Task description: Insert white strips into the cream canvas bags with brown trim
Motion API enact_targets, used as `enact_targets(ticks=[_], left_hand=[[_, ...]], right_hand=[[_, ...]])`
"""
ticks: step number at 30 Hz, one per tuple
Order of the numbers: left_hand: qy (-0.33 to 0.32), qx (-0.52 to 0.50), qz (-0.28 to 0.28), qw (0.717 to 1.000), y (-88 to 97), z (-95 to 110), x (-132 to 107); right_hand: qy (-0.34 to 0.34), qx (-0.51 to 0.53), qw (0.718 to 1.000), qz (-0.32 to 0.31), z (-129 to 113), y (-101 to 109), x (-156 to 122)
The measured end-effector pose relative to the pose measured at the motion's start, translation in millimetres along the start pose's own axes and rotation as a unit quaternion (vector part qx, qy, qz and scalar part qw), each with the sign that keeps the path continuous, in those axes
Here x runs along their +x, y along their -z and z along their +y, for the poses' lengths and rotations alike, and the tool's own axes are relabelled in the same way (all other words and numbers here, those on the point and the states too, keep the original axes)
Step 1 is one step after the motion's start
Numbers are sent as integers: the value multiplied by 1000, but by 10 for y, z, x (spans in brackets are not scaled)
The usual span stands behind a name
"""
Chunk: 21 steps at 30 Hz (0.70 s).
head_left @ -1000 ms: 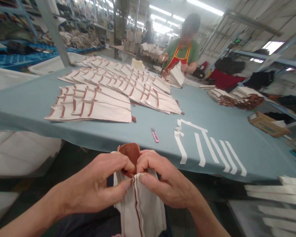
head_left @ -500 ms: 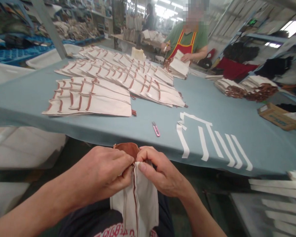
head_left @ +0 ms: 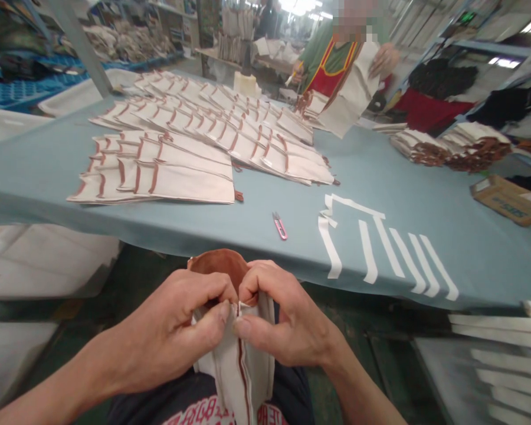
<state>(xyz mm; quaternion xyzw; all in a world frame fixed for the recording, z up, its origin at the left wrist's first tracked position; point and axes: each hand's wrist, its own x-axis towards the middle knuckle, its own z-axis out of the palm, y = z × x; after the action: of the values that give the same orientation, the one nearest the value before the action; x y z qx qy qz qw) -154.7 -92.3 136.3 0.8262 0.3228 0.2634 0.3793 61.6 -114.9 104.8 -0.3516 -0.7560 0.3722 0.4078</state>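
Observation:
Between my hands, above my lap, hangs a cream cloth bag (head_left: 230, 366) with a brown lining at its mouth and a brown-edged seam running down the front. My left hand (head_left: 181, 324) pinches the bag's top edge just left of the seam. On the other side of the seam, my right hand (head_left: 283, 313) grips the same edge between thumb and fingers. The fingertips of both hands nearly meet at the seam top. Pink thread snips (head_left: 280, 226) lie on the blue-covered table (head_left: 265, 260) beyond my hands.
Overlapping cream pieces with brown trim (head_left: 190, 171) cover the table's left and middle. White strips (head_left: 367, 251) lie at the right, with a cardboard box (head_left: 508, 200) farther over. Across the table, a co-worker in a red apron (head_left: 331, 65) holds up a cream piece (head_left: 354, 88).
My left hand has shifted its hold, its thumb now on top at the seam. The bag's mouth gapes wider. The co-worker has lifted a cream piece off the pile.

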Motion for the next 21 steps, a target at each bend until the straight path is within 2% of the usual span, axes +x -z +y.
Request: enact_targets(ticks=[10, 21], left_hand=[[32, -75, -4, 997, -32, -17, -59], [142, -190, -72, 969, -21, -95, -54]], right_hand=[[7, 54, 998, -16, 26, -19, 24], [-19, 60, 997, -49, 40, -1, -6]])
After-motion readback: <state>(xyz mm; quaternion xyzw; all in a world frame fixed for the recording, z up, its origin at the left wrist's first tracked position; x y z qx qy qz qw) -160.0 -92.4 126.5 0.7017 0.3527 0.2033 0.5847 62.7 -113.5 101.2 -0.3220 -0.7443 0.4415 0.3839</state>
